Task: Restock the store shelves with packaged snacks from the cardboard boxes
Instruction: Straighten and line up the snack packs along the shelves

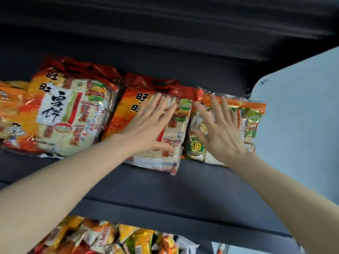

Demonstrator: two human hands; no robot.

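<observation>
**Both hands flat on the snack bags, top shelf**

Here we are at the dark shelf, and both hands are on the stock. The left hand lies spread, fingers straight and fanned toward 1 o'clock, palm pressing on the middle snack bag, the orange-red one with the pale crackers showing through. The right hand is spread too, fingers pointing to 11 o'clock, flat on the smaller bag at 3 o'clock of the middle one. Nothing is pinched or gripped; these are open palms on plastic.

The two bags sit side by side, edges touching, between the hands. At 9 o'clock of them lies the big bag, same orange-red print with bold black characters on white, just beside the middle bag. Another orange pack peeks in at the far 9 o'clock edge.

At 3 o'clock, a pale blue-grey panel closes off the shelf end. Down at 6 o'clock, the lower shelf shows a jumble of snack packets.
</observation>
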